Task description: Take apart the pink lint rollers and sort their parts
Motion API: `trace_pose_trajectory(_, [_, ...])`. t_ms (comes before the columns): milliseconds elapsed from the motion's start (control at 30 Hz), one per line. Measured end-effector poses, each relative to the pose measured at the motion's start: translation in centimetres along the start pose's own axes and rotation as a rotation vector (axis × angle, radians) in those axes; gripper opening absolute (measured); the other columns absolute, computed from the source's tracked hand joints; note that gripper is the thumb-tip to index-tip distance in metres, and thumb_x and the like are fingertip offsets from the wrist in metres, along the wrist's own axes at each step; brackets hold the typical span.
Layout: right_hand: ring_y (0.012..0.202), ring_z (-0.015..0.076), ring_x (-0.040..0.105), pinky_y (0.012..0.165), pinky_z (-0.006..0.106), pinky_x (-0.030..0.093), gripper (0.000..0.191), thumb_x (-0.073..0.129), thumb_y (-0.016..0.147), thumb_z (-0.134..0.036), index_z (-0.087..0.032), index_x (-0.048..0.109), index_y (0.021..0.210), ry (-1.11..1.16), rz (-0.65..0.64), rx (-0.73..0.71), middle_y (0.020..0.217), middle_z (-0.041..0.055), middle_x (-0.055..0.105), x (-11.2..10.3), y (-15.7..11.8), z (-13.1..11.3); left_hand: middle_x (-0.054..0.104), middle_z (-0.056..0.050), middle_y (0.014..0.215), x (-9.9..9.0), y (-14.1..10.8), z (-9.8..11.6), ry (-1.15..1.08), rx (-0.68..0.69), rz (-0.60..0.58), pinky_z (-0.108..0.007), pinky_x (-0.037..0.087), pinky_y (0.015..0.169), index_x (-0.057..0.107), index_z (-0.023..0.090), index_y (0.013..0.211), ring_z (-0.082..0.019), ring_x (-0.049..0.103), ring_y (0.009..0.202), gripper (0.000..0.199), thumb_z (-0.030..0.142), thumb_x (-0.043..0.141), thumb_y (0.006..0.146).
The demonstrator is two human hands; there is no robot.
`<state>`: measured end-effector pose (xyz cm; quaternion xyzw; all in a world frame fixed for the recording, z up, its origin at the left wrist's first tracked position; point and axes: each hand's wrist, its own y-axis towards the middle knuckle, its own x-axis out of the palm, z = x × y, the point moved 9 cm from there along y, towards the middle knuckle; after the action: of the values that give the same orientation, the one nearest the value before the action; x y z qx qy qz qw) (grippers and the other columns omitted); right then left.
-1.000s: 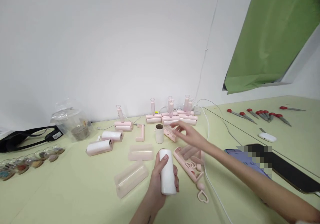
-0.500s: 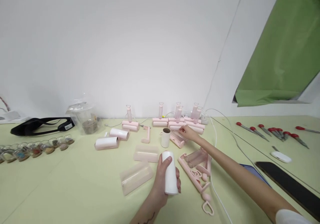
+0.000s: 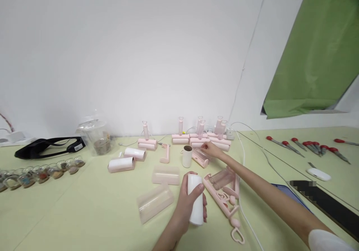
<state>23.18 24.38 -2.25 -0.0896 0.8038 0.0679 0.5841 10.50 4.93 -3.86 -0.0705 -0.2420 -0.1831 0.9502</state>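
My left hand is wrapped round a white lint roller refill, thumb along its side, low over the table. Farther off, my right hand reaches across with its fingers pinched at the far end of a pink lint roller part; the exact grip is partly hidden. Just left of it a white roll stands upright, its brown core showing. Two translucent pink covers lie left of my left hand. To its right is a cluster of loose pink frames and heart-ended handles.
Several assembled pink lint rollers stand along the wall. Two white rolls in pink covers lie to the left, beyond small glass jars. A white cable, a black phone and red-ended tools are at right.
My left hand and the roll it holds have shifted slightly right and down in the view, the thumb now farther across the roll. My right hand stays at the same pink part.
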Motion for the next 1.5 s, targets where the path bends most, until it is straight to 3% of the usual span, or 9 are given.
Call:
trace_pose_trajectory(200, [0.09,0.0187,0.056,0.076,0.037,0.048,0.024,0.049,0.086,-0.03,-0.016,0.055,0.105,-0.105,-0.084,-0.139,0.108,0.0054,0.056,1.0,-2.8,-3.7,0.052,0.008,0.053,0.0,0.0,-0.1,0.054,-0.014,0.005,-0.017,0.039,0.031,0.03,0.026,0.104,-0.008,0.045,0.034,0.047,0.038,0.061,0.071])
trace_pose_trajectory(400, [0.088,0.0174,0.057,0.075,0.037,0.048,0.025,0.049,0.086,-0.029,-0.015,0.053,0.107,-0.196,-0.098,-0.123,0.107,0.0062,0.056,1.7,-4.0,-5.1,0.052,0.008,0.053,-0.6,0.0,0.1,0.009,-0.004,0.049,-0.018,0.039,0.032,0.03,0.027,0.107,-0.008,0.045,0.035,0.043,0.04,0.056,0.075])
trace_pose_trajectory(667, [0.086,0.0248,0.051,0.066,0.032,0.039,0.012,0.043,0.078,-0.023,-0.015,0.053,0.079,-0.117,0.283,-0.068,0.09,0.0095,0.055,-6.3,-8.9,-3.8,0.051,0.007,0.054,-1.7,0.2,-0.1,-0.133,-0.042,0.166,-0.018,0.036,0.033,0.032,0.025,0.094,-0.008,0.045,0.035,0.032,0.042,0.052,0.076])
trace_pose_trajectory(800, [0.072,0.0177,0.05,0.06,0.028,0.039,0.015,0.031,0.084,-0.028,-0.02,0.042,0.076,0.009,0.357,-0.06,0.081,0.0036,0.049,-8.8,-12.6,-2.3,0.051,0.008,0.054,-2.0,0.1,-0.1,-0.183,-0.062,0.203,-0.017,0.035,0.035,0.032,0.025,0.09,-0.008,0.045,0.036,0.032,0.043,0.053,0.075])
trace_pose_trajectory(900, [0.068,0.0149,0.048,0.061,0.026,0.039,0.026,0.038,0.083,-0.042,-0.021,0.038,0.068,0.266,0.217,-0.23,0.075,0.0004,0.045,-7.8,-14.4,-3.6,0.056,0.005,0.058,-2.2,0.0,-0.5,-0.178,-0.112,0.224,-0.019,0.037,0.037,0.034,0.024,0.094,-0.009,0.048,0.038,0.037,0.049,0.053,0.074])
trace_pose_trajectory(1000, [0.065,0.0136,0.045,0.059,0.026,0.037,0.038,0.059,0.069,-0.049,-0.02,0.037,0.059,0.552,-0.13,-0.499,0.076,-0.0001,0.043,-4.9,-16.4,-7.5,0.06,-0.001,0.061,-1.9,-0.3,-1.5,-0.179,-0.251,0.217,-0.023,0.04,0.042,0.038,0.019,0.1,-0.013,0.055,0.043,0.047,0.055,0.051,0.072])
trace_pose_trajectory(1100, [0.072,0.0137,0.046,0.065,0.026,0.037,0.039,0.07,0.061,-0.042,-0.018,0.039,0.057,0.528,-0.346,-0.573,0.081,-0.0006,0.043,-2.2,-17.8,-10.4,0.059,-0.001,0.057,-1.2,-0.7,-2.5,-0.185,-0.394,0.164,-0.024,0.04,0.044,0.042,0.015,0.101,-0.015,0.056,0.042,0.051,0.057,0.05,0.072])
trace_pose_trajectory(1300, [0.079,0.0139,0.044,0.068,0.025,0.037,0.035,0.071,0.062,-0.032,-0.022,0.042,0.079,0.484,-0.336,-0.489,0.088,-0.002,0.042,-1.2,-17.5,-11.9,0.058,0.001,0.058,0.1,-0.9,-3.1,-0.162,-0.456,0.009,-0.026,0.042,0.048,0.043,0.019,0.105,-0.016,0.056,0.046,0.05,0.053,0.055,0.07])
trace_pose_trajectory(1500, [0.084,0.0146,0.044,0.068,0.025,0.039,0.036,0.071,0.063,-0.031,-0.023,0.039,0.078,0.517,-0.326,-0.435,0.096,-0.001,0.039,-1.9,-17.7,-11.1,0.059,0.0,0.063,0.4,-0.6,-2.3,-0.11,-0.383,-0.078,-0.027,0.044,0.048,0.036,0.022,0.106,-0.017,0.058,0.049,0.046,0.049,0.052,0.072])
